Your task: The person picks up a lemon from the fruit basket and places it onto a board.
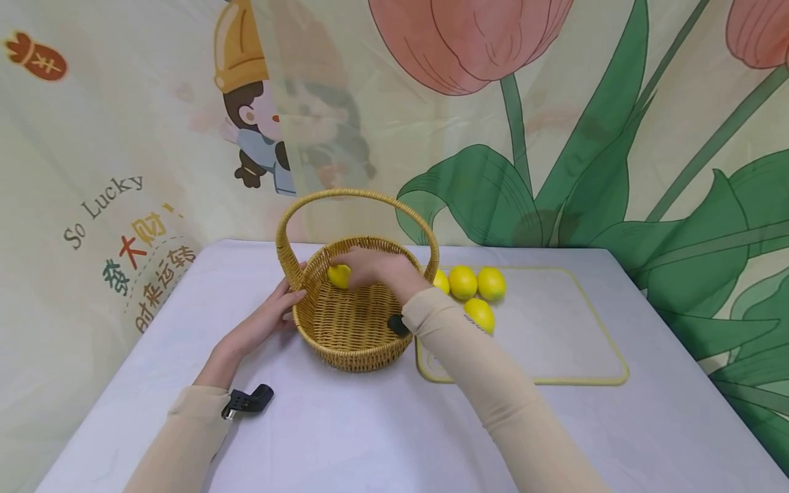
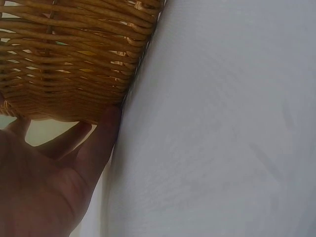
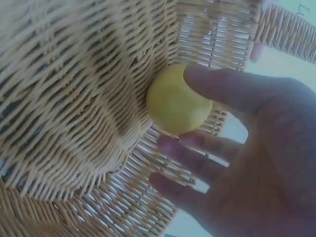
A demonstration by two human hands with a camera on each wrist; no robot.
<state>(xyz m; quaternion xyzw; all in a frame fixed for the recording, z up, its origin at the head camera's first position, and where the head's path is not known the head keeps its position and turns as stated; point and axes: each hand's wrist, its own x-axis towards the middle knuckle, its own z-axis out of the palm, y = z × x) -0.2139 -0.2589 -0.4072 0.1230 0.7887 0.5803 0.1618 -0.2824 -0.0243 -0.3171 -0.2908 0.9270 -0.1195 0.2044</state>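
A round wicker basket (image 1: 354,359) with a tall arched handle stands on the table. Inside it, toward the back left, my right hand (image 1: 370,266) pinches a yellow lemon (image 1: 339,276). The right wrist view shows the thumb on one side of this lemon (image 3: 173,101) and fingertips at its lower edge, close to the woven wall. My left hand (image 1: 280,305) rests against the basket's outer left side near the handle's foot. In the left wrist view, its extended fingers (image 2: 101,140) touch the weave low down.
Several lemons (image 1: 491,283) lie on a pale cutting board (image 1: 555,342) with a yellow-green edge, right of the basket; the right forearm crosses the board's near left part. A white cloth (image 1: 345,438) covers the table. Behind hangs a printed curtain (image 1: 345,89) with tulips.
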